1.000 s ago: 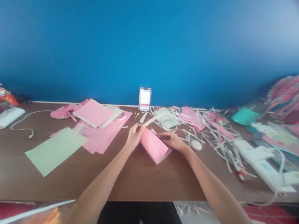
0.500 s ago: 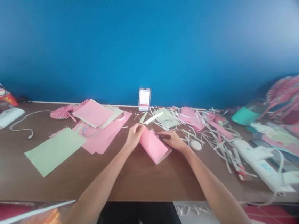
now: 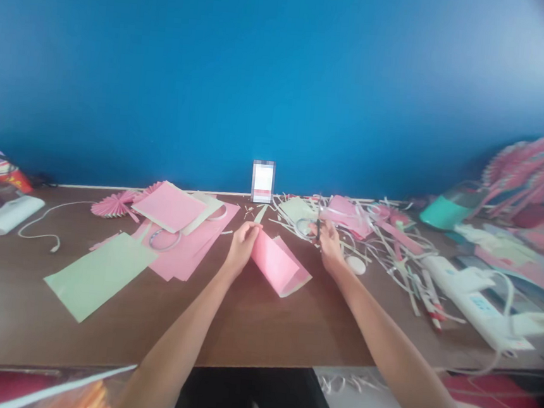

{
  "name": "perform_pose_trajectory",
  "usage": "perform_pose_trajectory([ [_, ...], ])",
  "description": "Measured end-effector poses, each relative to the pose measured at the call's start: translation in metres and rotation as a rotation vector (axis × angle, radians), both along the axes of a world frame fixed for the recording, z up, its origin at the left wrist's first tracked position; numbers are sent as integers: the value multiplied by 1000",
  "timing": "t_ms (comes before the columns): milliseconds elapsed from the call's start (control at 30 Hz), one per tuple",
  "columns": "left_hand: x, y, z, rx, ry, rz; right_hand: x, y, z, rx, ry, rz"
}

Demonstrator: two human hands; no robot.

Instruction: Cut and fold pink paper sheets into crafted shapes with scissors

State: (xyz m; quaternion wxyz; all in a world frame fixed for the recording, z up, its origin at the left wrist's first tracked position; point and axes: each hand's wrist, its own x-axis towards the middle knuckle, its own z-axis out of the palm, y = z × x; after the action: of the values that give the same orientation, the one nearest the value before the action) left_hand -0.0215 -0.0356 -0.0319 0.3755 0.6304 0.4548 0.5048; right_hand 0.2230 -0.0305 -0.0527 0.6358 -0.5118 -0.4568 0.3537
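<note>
My left hand (image 3: 242, 249) grips the near-left side of a curled sheet of pink paper (image 3: 278, 267), which rests on the brown table (image 3: 289, 332) as a loose open tube. My right hand (image 3: 330, 247) is apart from the sheet, farther back and to the right. Its fingers pinch a thin dark tool (image 3: 318, 226) that points upward, and its exact kind is too blurred to tell. Just behind that hand lie tangled pale paper strips (image 3: 369, 228).
Flat pink sheets (image 3: 186, 250), a pale green sheet (image 3: 99, 274) and a pink paper fan (image 3: 114, 204) lie left. A white oval object (image 3: 355, 265) sits by my right hand. A white corded device (image 3: 468, 297) and a teal cup (image 3: 447, 213) stand right. The near table edge runs below.
My right hand has left the pink sheet and moved back and to the right, with the thin dark tool now upright. The pale strip seen above the sheet earlier no longer shows there.
</note>
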Motion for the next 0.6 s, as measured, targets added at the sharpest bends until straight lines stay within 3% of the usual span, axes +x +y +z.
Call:
perform_pose_trajectory([
  [133,-1,2,-2,3,-54,-37,2,0,-1,-10,-113,-96],
  [267,-1,5,-3,-37,-314,-163,3,-5,1,9,-493,-185],
  [433,-6,10,1,-103,-626,-284,2,-10,3,-87,-839,-204],
  [600,-16,14,-2,-165,-672,-219,2,-11,3,-173,-1039,-226],
])
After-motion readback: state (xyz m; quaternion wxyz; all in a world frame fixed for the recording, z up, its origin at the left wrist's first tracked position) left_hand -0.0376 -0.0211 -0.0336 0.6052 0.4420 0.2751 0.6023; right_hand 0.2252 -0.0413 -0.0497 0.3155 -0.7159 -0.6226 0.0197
